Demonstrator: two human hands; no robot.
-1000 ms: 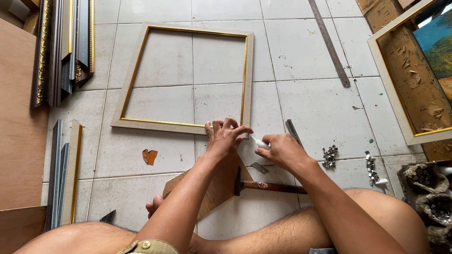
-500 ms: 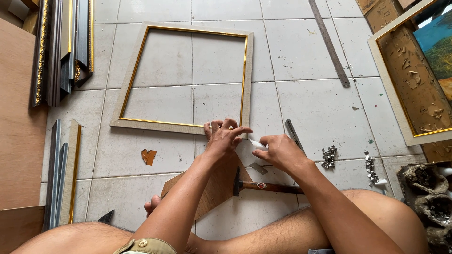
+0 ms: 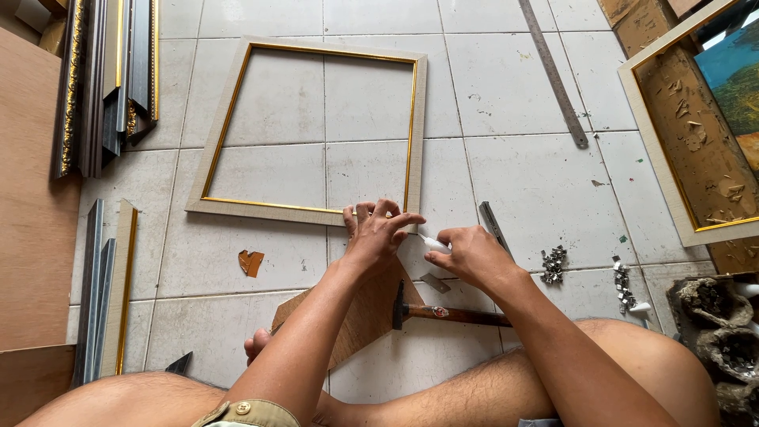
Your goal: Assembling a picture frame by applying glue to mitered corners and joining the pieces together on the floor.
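Only the one head view here, looking straight down at a person sitting on a white tiled floor [image 3: 538, 182]. The left hand [image 3: 378, 231] has its fingers spread and pressed down on the near right corner of a square beige picture frame with a thin gold inner edge [image 3: 221, 209], pinning it flat to the tiles. The right hand [image 3: 474, 255] is curled tight around a small white tube-like applicator [image 3: 434, 244], probably glue or a marker, can't tell which. Its long axis runs roughly left-right, with the tip aimed left at the frame corner, right under the left fingertips, so the right hand is the one working and the tip is just beside the corner, maybe touching. The frame stretches away from both hands, toward the top of the view. Between the person's legs lies a wooden-handled hammer [image 3: 451, 314] across a brown board scrap [image 3: 364, 316]. Off to the right are little heaps of metal clips [image 3: 553, 264], a long steel ruler [image 3: 553, 71] and a second framed backing board [image 3: 688, 150]; moulding lengths [image 3: 103, 79] are stacked on the left.
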